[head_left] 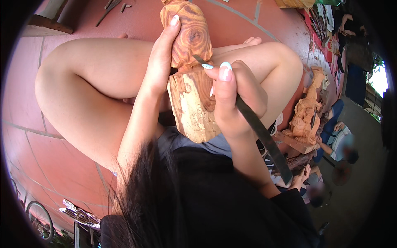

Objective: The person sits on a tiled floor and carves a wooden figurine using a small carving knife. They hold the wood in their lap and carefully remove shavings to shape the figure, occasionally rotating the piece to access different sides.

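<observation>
A wood carving [192,38] with swirling reddish-brown grain rests between my bent legs. Its upper part is rounded and smooth, while its lower part is a pale, rough-cut block. My left hand [161,58] grips the rounded part from the left, thumb lying along its surface. In my right hand [236,93] is a long, flat, dark metal carving knife [261,133], closed in by the fingers. Its narrow tip meets the carving or hovers very close to it, near the groove above the block. The tool's wide end extends down to the right.
Red floor tiles [25,153] surround me. At the right stands a large ornate wooden sculpture [307,111], with other people beyond it. Small dark tools [106,11] lie at the far left, near a wooden leg or stand [45,25]. A bicycle wheel [39,219] shows lower left.
</observation>
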### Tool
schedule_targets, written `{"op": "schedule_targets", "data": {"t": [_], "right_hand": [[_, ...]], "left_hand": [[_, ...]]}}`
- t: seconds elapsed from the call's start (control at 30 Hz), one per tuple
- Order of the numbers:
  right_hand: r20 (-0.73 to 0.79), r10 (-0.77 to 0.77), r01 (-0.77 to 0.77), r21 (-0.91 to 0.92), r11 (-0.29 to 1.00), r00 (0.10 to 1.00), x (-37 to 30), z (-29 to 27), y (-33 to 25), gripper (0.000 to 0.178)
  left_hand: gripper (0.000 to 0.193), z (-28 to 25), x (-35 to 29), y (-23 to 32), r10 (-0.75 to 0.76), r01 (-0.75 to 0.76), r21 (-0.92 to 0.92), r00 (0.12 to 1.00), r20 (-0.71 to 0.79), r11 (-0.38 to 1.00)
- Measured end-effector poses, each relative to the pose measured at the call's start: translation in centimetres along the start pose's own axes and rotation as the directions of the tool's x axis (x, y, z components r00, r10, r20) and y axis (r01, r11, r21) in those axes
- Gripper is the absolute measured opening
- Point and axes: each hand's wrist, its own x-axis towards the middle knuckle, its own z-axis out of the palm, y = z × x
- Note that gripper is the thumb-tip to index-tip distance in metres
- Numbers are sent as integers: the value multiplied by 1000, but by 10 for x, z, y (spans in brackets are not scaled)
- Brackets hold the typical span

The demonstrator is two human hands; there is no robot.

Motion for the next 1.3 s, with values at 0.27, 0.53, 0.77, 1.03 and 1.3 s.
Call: {"op": "schedule_targets", "data": {"t": [0.27,0.53,0.77,1.03,1.3], "right_hand": [[-35,-149,147,-52,988,988,5,6,3,20],[27,-46,46,11,999,999,-6,6,4,37],[13,-77,76,47,996,997,-10,6,10,37],[6,3,-4,83,997,1000,-11,6,10,19],[-52,125,-116,155,981,991,-15,12,4,43]], "left_hand": [[55,-8,7,-9,-13,16,-48,998,65,999],[55,-8,5,-8,-6,7,-41,1000,28,999],[56,-10,4,-10,-49,57,-99,996,77,993],[57,-17,11,-18,-32,41,-101,996,86,994],[55,-12,8,-13,4,3,-89,997,81,996]]}}
